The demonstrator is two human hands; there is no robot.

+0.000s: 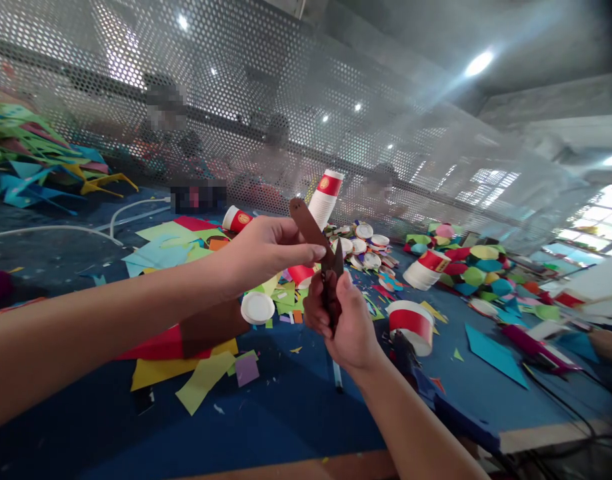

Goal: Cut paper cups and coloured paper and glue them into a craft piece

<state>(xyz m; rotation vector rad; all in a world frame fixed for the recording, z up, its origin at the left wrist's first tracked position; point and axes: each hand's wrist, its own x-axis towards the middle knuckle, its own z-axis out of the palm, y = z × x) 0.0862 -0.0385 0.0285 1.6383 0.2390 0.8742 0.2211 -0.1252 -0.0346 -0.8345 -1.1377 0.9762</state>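
My left hand (266, 250) pinches a narrow brown paper strip (306, 223) that tilts up to the left. My right hand (339, 317) grips small dark scissors (332, 280), blades up, their tips meeting the strip's lower end. Both hands hover above a blue table (286, 413) strewn with coloured paper scraps.
Red-and-white paper cups (411, 323) stand and lie around, with a tall stack (325, 197) behind. White lids (257, 308), paper sheets (181, 370), a glue gun (416, 377) and a pen (337, 377) lie near. A perforated metal screen (286, 100) backs the table; people sit behind it.
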